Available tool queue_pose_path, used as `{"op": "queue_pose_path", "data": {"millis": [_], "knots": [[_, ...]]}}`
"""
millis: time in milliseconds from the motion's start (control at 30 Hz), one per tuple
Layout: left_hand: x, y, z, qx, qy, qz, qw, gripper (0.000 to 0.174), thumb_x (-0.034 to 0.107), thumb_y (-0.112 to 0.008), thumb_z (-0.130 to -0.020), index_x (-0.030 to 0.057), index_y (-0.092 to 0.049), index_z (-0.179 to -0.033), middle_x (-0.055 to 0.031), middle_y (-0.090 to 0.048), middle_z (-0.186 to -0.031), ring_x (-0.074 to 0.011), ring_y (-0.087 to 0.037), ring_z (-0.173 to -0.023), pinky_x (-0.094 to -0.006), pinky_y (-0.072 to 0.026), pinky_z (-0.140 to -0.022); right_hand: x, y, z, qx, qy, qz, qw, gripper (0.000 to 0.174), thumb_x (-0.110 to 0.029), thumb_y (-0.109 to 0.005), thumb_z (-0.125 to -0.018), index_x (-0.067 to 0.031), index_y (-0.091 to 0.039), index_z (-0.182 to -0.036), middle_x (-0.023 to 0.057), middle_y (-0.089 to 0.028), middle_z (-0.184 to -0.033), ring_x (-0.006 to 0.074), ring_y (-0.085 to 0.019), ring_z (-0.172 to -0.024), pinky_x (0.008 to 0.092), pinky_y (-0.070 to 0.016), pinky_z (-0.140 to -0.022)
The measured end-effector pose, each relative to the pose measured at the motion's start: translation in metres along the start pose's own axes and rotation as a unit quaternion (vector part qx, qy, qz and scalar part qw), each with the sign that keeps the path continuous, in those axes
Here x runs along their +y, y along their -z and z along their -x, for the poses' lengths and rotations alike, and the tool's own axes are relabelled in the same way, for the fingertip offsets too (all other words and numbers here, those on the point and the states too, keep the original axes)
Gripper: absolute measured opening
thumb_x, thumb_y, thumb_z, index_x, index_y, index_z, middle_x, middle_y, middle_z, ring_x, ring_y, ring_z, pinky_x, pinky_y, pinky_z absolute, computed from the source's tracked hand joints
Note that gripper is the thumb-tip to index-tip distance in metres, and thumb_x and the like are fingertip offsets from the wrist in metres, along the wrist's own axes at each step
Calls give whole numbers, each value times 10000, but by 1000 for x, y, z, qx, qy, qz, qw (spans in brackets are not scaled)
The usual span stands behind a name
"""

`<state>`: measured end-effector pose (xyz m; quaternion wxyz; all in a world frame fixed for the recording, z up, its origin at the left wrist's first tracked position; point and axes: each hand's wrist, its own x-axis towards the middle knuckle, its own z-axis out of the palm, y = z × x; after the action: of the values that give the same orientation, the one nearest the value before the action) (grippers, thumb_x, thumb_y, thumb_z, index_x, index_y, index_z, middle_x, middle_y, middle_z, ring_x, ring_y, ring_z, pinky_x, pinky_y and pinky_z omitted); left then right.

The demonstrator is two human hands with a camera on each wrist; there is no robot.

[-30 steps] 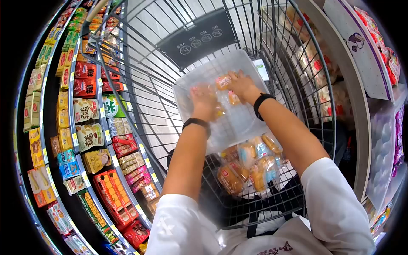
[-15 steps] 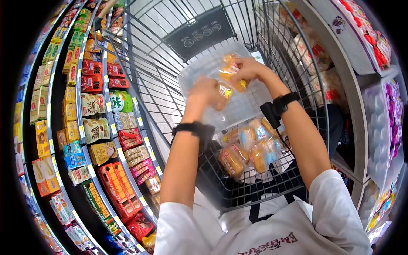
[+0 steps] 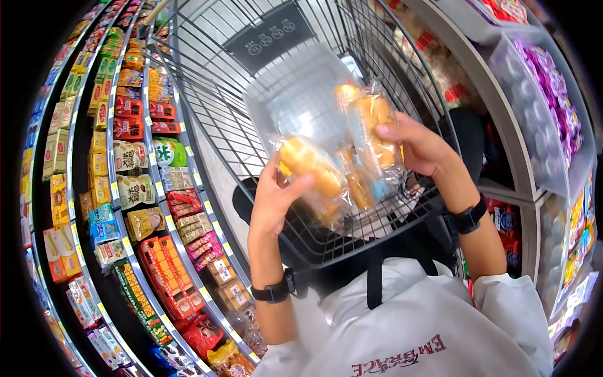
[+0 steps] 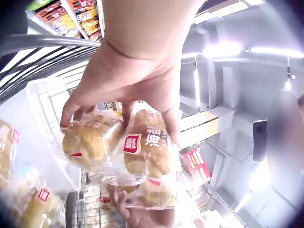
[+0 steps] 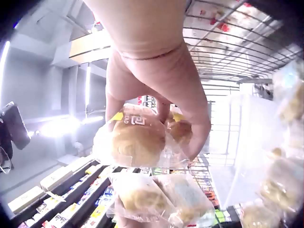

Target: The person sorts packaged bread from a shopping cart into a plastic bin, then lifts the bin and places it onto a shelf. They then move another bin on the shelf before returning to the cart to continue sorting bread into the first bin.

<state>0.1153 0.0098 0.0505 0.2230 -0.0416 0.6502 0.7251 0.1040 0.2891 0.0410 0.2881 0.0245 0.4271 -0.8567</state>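
Note:
My left hand [image 3: 274, 200] grips packaged bread rolls [image 3: 309, 168] in clear wrapping, held above the near part of the cart. In the left wrist view the left hand [image 4: 137, 80] has its fingers round packs with red labels [image 4: 142, 142]. My right hand [image 3: 422, 146] holds more wrapped rolls [image 3: 375, 129], thumb on top; in the right wrist view the fingers of that hand [image 5: 156, 85] curl over a pack [image 5: 137, 140]. The translucent tray [image 3: 276, 88] in the cart holds no bread. Below the hands, other wrapped rolls [image 3: 359, 188] are partly hidden.
The wire shopping cart [image 3: 213, 119] surrounds the tray, with a dark sign panel [image 3: 270, 38] at its far end. Shelves of packaged snacks [image 3: 135, 191] run along the left. On the right stand a shelf edge [image 3: 502, 113] and clear bins with purple packs [image 3: 549, 94].
Both hands have come out of the tray toward the body, lifting wrapped rolls from it. The tray stands bare, and the view has shifted a little.

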Motion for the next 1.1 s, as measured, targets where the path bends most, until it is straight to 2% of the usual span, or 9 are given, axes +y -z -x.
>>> {"op": "queue_pose_path", "data": {"millis": [100, 133, 233, 433, 533, 700, 867, 1033, 1100], "knots": [[-27, -18, 22, -61, -37, 189, 979, 838, 205, -826, -770, 20, -383, -1457, -124, -512, -1404, -254, -530, -1272, -411, -420, -1096, 28, 0, 29, -35, 28, -74, 996, 643, -220, -693, -876, -2, -440, -1426, 111, -594, -1278, 210, -610, -1140, 370, -474, -1015], [-36, -27, 26, -68, -43, 239, 968, 901, 249, -814, -741, 23, -345, -1476, -137, -497, -1406, -276, -546, -1255, -428, -450, -1073, 40, 4, 34, 1, 36, -93, 995, 790, -210, -696, -789, 26, -357, -1462, 240, -559, -1329, 395, -594, -1205, 497, -504, -1008], [-52, -32, 34, -90, -56, 326, 939, 980, 256, -780, -689, 30, -288, -1505, -153, -480, -1408, -322, -558, -1246, -462, -495, -1038, 50, 9, 45, -50, 50, -203, 977, 811, -286, -636, -765, 38, -371, -1460, 246, -515, -1386, 432, -574, -1216, 509, -507, -1001], [-49, -39, 39, -188, -48, 380, 905, 1006, 196, -732, -637, 45, -268, -1516, -160, -478, -1396, -345, -542, -1269, -484, -495, -1041, 60, 1, 53, -13, 79, -199, 977, 788, -321, -589, -770, 57, -409, -1437, 201, -462, -1463, 329, -549, -1260, 491, -475, -1038], [-55, -51, 37, -93, -100, 205, 969, 910, 205, -756, -729, 15, -295, -1490, -128, -530, -1316, -266, -542, -1249, -401, -455, -1060, 66, -1, 48, 33, 87, -17, 995, 708, -196, -711, -789, 22, -453, -1411, 108, -585, -1299, 194, -568, -1197, 336, -440, -1031], [-62, -53, 34, -33, -80, 204, 975, 820, 174, -782, -759, 1, -371, -1447, -124, -531, -1302, -228, -558, -1194, -369, -460, -1033, 64, -4, 41, 29, 88, 51, 994, 685, -181, -717, -806, 24, -455, -1404, 85, -592, -1245, 164, -565, -1146, 297, -439, -1001], [-69, -50, 23, 134, -87, 26, 987, 708, 147, -828, -772, -38, -473, -1357, -132, -517, -1274, -237, -567, -1160, -363, -471, -1007, 69, -5, 39, 100, 99, -2, 990, 655, -155, -699, -824, 23, -452, -1404, 93, -582, -1261, 173, -563, -1164, 302, -436, -1013], [-54, -66, 29, 234, -90, -432, 866, 823, 368, -898, -651, 33, -527, -1304, -243, -392, -1314, -373, -465, -1241, -444, -417, -1041, 79, -5, 45, 48, 136, 4, 990, 655, -142, -704, -821, 15, -455, -1406, 100, -579, -1267, 177, -559, -1176, 303, -426, -1027], [-51, -71, 33, 229, -84, -444, 862, 738, 329, -889, -655, 90, -565, -1273, -253, -402, -1306, -401, -457, -1227, -441, -411, -1044, 76, -5, 44, 40, 159, 115, 980, 655, -121, -704, -812, 11, -459, -1404, 102, -578, -1262, 174, -556, -1177, 297, -418, -1035]]}}
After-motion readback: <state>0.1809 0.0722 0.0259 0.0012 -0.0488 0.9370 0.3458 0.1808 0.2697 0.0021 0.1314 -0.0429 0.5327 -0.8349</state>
